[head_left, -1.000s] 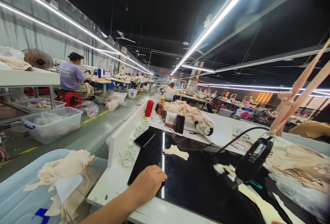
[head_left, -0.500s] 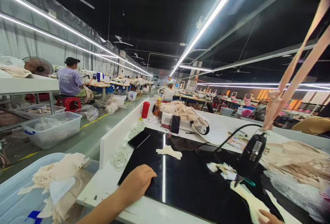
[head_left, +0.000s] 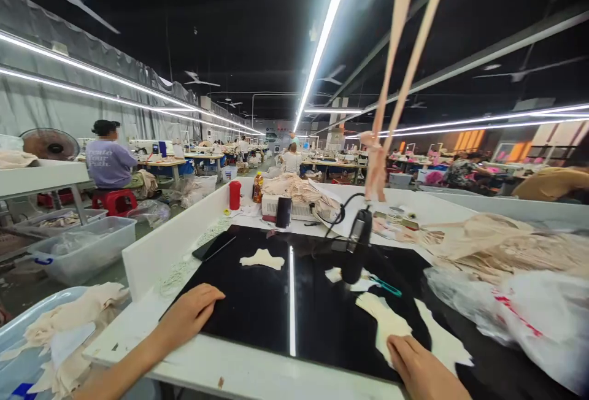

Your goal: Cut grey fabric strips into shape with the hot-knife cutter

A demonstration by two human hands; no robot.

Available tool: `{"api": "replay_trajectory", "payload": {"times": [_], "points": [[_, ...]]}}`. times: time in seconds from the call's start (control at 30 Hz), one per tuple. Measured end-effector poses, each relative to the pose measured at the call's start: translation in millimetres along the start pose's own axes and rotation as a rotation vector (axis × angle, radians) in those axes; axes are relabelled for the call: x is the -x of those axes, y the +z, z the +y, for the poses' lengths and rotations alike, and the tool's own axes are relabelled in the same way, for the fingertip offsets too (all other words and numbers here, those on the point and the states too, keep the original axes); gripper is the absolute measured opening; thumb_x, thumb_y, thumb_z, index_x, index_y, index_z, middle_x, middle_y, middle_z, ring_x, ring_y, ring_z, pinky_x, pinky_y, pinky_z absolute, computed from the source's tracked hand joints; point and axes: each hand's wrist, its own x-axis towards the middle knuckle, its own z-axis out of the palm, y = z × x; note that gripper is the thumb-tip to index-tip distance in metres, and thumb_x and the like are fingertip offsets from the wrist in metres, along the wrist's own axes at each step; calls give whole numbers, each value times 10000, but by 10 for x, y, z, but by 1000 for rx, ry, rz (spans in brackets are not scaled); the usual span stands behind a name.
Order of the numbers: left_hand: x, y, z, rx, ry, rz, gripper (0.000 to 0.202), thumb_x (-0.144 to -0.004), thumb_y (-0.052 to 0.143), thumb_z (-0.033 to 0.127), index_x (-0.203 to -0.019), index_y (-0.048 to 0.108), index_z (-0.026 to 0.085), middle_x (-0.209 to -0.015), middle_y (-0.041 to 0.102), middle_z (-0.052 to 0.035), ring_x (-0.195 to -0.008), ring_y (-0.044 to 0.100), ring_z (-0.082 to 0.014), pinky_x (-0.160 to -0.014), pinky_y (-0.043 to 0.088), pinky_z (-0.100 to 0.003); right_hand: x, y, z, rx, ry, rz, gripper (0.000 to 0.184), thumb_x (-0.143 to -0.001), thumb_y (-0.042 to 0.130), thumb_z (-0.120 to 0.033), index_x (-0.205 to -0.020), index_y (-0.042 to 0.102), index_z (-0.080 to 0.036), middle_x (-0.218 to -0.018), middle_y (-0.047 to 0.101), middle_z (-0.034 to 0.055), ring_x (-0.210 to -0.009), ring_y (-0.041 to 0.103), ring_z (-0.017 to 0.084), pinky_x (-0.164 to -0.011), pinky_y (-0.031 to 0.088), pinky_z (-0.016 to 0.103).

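My left hand rests palm down at the left edge of the black glossy table top, fingers loosely curled, holding nothing. My right hand lies at the near right, fingers flat on a cream fabric piece. A black hand tool hangs on pink straps above the table's middle, its cord running back. A second small cream fabric piece lies further back on the black surface.
A blue bin of cream fabric stands at my left. White plastic bags and heaped fabric fill the right. A phone, red bottle and white box sit at the back. A seated person works across the aisle.
The view has swung right and down. My right hand has come into view on the cream fabric piece. My left hand stays at the table's left edge.
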Motion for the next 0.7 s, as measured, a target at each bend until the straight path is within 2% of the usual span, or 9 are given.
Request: {"api": "replay_trajectory", "payload": {"times": [0.13,0.4,0.53,0.7], "points": [[11,-65,-79,-67,-3,-26,308,-1004,467,251,-1175,723,260,-1150,762,-38,-1027,736,-219,-932,594,-315,-15,20,-156,24,54,-6,311,-1004,392,-280,-800,626,-256,-765,698,45,-686,729,238,-575,470,315],[39,-136,-178,-214,29,-87,381,-980,419,234,-1191,733,273,-1177,765,-30,-1060,731,-209,-975,571,-304,-62,-69,-197,-114,48,-8,386,-1079,303,-275,-891,638,-237,-830,714,35,-738,734,190,-643,499,288],[67,-136,-198,-238,23,-101,389,-998,398,223,-1205,725,267,-1208,752,-44,-1093,717,-209,-1002,555,-311,-47,-85,-195,-121,36,8,393,-1101,279,-335,-1025,650,-227,-901,722,56,-759,732,196,-618,490,284],[73,-142,-182,-229,5,-120,377,-987,416,222,-1196,727,259,-1196,753,-52,-1081,718,-211,-985,565,-305,-65,-17,-169,-54,-26,-22,366,-1080,379,-330,-802,604,-252,-766,658,24,-673,684,206,-579,412,292]]}}
